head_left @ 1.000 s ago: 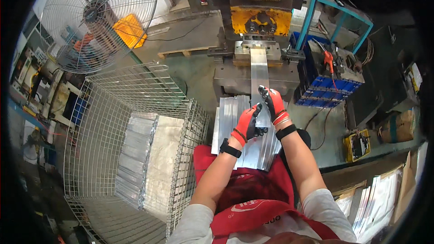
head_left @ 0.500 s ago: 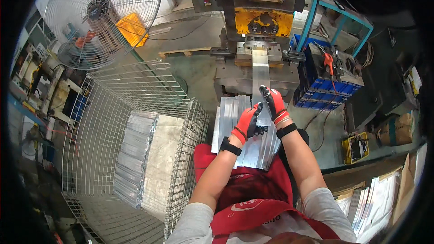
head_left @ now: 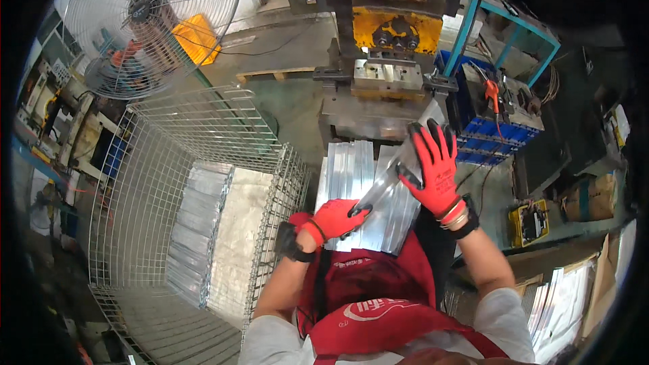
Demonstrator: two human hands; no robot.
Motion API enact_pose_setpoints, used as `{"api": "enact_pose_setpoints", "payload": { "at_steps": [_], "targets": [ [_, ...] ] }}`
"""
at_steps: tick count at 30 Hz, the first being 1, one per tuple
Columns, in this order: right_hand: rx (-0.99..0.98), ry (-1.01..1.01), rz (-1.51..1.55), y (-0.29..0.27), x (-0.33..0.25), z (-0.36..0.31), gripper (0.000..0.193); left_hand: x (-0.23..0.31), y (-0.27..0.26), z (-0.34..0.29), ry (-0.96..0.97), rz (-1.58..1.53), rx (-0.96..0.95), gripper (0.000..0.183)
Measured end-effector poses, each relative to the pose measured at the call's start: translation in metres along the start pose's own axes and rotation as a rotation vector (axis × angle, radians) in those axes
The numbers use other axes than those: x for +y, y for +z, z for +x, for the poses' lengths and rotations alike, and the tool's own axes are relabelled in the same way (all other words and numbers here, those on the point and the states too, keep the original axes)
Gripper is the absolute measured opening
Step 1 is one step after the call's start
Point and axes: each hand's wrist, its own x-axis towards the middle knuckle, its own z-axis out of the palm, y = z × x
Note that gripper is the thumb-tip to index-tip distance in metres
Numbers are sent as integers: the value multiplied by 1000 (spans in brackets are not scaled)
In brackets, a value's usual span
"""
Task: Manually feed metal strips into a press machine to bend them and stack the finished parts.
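Observation:
My left hand (head_left: 337,220), in a red glove with black fingertips, is closed on the near end of a flat metal strip (head_left: 387,188). The strip slants up to the right, above a stack of silvery metal strips (head_left: 350,169) at my lap. My right hand (head_left: 436,172), gloved alike, lies against the strip's upper part with fingers stretched out and apart. Beyond the hands stands a press (head_left: 395,30) with a yellow front. Its metal die block (head_left: 389,76) has no strip in it.
At left stands a wire mesh cage (head_left: 277,226) with stacked metal strips (head_left: 196,230) and a pale sheet. A large fan (head_left: 145,10) is behind it. Blue crates (head_left: 483,138) with an orange-handled tool (head_left: 491,94) on top stand at right, near a yellow bin (head_left: 529,222).
The strip has come out of the press die toward me and now tilts to the right. My left hand has moved down and left; my right hand has moved right and its fingers have spread.

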Motion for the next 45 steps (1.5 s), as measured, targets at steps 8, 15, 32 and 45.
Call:
{"api": "enact_pose_setpoints", "payload": {
  "at_steps": [8,15,32,45],
  "targets": [
    [-803,-422,-3,-3,8,-21,36,43,-40,-23,103,476,-96,23],
    [-367,176,567,35,34,-30,22,18,-54,-11,-24,-171,757,51],
    [7,800,1302,148,71,49,18,10,35,71,-123,-1661,-24,51],
    [174,804,1590,150,61,39,20,38,21,86,-312,-1498,34,34]
  ]
}}
